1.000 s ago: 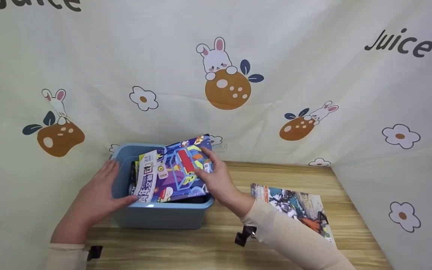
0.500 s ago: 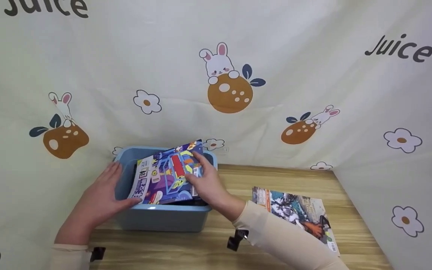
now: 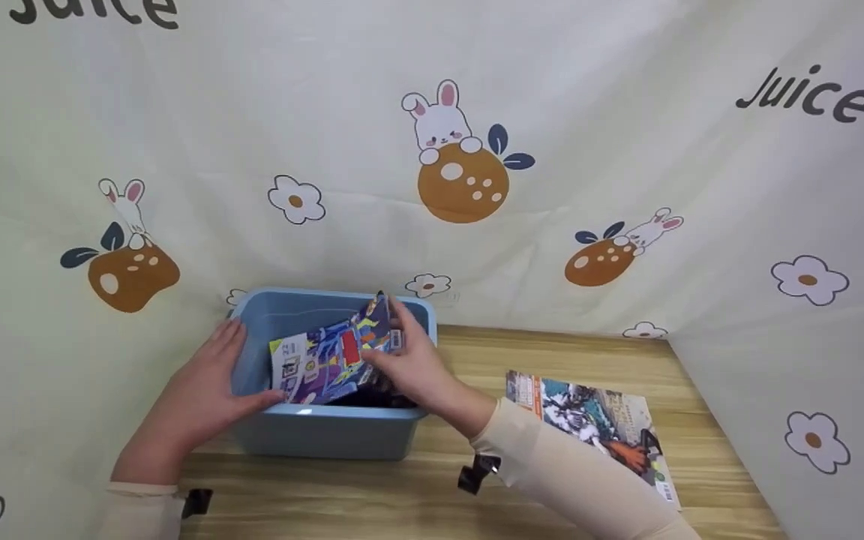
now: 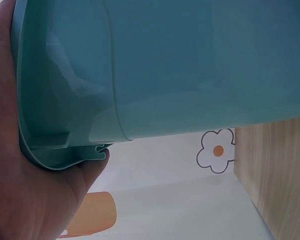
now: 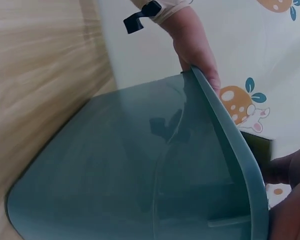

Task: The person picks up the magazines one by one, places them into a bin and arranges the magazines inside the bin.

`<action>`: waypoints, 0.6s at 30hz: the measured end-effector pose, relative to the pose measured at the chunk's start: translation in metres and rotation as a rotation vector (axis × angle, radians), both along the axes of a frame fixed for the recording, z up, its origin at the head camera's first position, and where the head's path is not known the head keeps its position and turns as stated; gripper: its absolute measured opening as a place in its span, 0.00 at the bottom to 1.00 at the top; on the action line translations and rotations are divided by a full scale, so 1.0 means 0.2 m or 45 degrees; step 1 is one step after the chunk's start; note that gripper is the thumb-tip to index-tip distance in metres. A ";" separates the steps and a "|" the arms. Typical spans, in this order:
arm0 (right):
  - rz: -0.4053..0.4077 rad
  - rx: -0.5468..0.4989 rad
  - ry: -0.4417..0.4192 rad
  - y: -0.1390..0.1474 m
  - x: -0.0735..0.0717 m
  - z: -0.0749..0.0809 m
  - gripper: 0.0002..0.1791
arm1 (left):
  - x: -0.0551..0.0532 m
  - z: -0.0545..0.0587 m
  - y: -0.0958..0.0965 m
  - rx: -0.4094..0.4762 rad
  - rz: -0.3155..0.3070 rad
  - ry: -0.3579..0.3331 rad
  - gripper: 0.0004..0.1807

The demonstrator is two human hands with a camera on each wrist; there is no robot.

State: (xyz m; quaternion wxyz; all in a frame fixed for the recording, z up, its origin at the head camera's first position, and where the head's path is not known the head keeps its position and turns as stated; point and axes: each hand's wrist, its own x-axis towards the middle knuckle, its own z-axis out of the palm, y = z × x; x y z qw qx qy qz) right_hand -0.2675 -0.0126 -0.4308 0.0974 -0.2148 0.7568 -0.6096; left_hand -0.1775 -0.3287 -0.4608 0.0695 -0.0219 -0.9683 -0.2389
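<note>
A blue plastic bin (image 3: 319, 436) sits on the wooden surface. My left hand (image 3: 190, 401) grips its left rim, thumb over the front corner; in the left wrist view that hand (image 4: 35, 200) wraps the bin's lip. Inside the bin, a purple, colourful book (image 3: 323, 364) leans with its right side raised and its cover bent. My right hand (image 3: 424, 367) pinches the book's right edge, thumb on the cover. The right wrist view shows the bin's outer wall (image 5: 105, 165) and part of my right hand (image 5: 297, 205) above the rim. What lies under the book is mostly hidden.
Right of the bin, a magazine (image 3: 601, 431) with a painted cover lies flat, partly behind my right sleeve (image 3: 552, 457). Printed cloth (image 3: 349, 247) rises behind and at both sides of the wooden surface (image 3: 372, 495).
The purple book has moved left and lower into the bin, and its cover now bends more. My right hand has shifted slightly left with it. The left hand keeps its place on the rim.
</note>
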 end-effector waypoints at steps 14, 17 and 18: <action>-0.214 0.009 0.046 0.59 -0.12 -0.10 0.24 | -0.01 0.01 0.01 -0.014 0.002 -0.015 0.75; -0.297 0.196 0.042 0.84 -0.15 -0.20 0.24 | -0.01 0.01 0.00 -0.024 0.006 -0.017 0.75; -0.320 0.275 0.042 0.93 -0.16 -0.23 0.25 | -0.01 0.01 0.00 -0.026 0.009 -0.016 0.75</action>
